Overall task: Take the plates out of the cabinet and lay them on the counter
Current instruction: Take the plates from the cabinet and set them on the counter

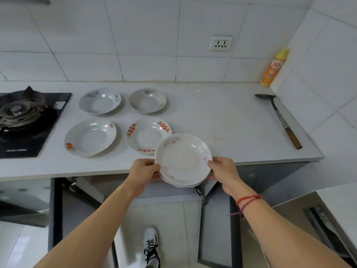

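A small stack of white plates (182,158) with faint red and blue marks hangs over the counter's front edge. My left hand (144,172) grips its left rim and my right hand (222,170) grips its right rim. Several plates lie apart on the white counter (222,120): a flowered one (99,101) at the back left, a smaller one (147,100) beside it, one with an orange motif (90,137) in front, and a scalloped plate with red characters (145,135), partly covered by the held stack. Below the counter the cabinet (123,188) stands with its doors open.
A black gas hob (29,120) takes up the counter's left end. A wooden-handled spatula (280,118) lies at the right by the tiled wall, and a yellow bottle (273,68) stands in the back corner. An open cabinet door (214,233) juts out at the lower right.
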The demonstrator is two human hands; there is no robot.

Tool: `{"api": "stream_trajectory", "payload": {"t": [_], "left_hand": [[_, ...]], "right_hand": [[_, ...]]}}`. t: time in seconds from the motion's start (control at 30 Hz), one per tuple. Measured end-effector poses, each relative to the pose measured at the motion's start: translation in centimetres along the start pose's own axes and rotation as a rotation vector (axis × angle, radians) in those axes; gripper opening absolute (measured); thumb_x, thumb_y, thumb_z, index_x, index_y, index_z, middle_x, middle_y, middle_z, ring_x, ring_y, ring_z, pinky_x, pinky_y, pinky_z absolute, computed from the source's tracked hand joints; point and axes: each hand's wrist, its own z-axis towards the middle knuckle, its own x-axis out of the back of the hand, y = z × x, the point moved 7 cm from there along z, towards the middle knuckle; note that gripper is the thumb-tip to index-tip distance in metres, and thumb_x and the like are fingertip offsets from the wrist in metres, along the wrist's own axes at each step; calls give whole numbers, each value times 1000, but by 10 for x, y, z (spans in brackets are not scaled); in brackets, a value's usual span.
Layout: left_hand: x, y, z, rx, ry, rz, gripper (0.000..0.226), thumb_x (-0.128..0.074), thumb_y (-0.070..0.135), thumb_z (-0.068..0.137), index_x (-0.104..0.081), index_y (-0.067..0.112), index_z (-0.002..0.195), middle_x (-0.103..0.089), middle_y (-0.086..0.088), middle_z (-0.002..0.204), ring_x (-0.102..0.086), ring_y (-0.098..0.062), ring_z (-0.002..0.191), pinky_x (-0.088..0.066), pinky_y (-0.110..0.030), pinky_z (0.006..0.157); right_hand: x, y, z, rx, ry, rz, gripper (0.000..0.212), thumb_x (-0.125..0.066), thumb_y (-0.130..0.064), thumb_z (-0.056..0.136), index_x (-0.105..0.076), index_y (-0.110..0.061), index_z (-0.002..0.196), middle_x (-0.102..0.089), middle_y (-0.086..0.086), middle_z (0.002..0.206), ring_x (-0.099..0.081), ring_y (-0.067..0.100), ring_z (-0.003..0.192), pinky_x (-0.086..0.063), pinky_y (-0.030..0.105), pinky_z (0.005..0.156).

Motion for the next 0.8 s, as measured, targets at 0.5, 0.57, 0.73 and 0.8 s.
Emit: {"api": "stream_trajectory", "payload": {"t": [0.5, 0.57, 0.73, 0.8], "left_hand": [[-39, 54, 150, 87, -204, 97, 14, -61, -6, 86, -71, -3, 95, -75, -15, 95, -74, -28, 84, -60, -27, 64], [-48, 57, 161, 103, -224, 108, 14, -61, -6, 86, -70, -4, 97, -75, -15, 94, -74, -26, 83, -59, -26, 63], [-67, 61, 187, 111, -218, 148, 18, -60, -8, 84, -71, -4, 97, -75, -15, 93, -74, -26, 83, -61, -28, 67], [-74, 61, 194, 119, -205, 155, 18, -59, -10, 83, -72, -4, 95, -75, -16, 92, -74, -26, 82, -61, -29, 67]], "right_hand": [[10, -40, 99, -42, 254, 22, 20, -60, -10, 96, -67, -21, 80, -72, 3, 88, -71, 25, 90, -63, 33, 69], [17, -40, 110, -56, 277, 15, 19, -60, -11, 96, -68, -21, 82, -73, 5, 90, -70, 27, 93, -63, 34, 70], [29, -42, 138, -77, 261, -8, 21, -59, -10, 96, -67, -22, 80, -72, 5, 92, -69, 27, 94, -62, 36, 74], [33, -45, 150, -75, 246, -1, 22, -59, -9, 96, -67, -23, 81, -72, 4, 91, -69, 26, 94, -62, 36, 74]]}}
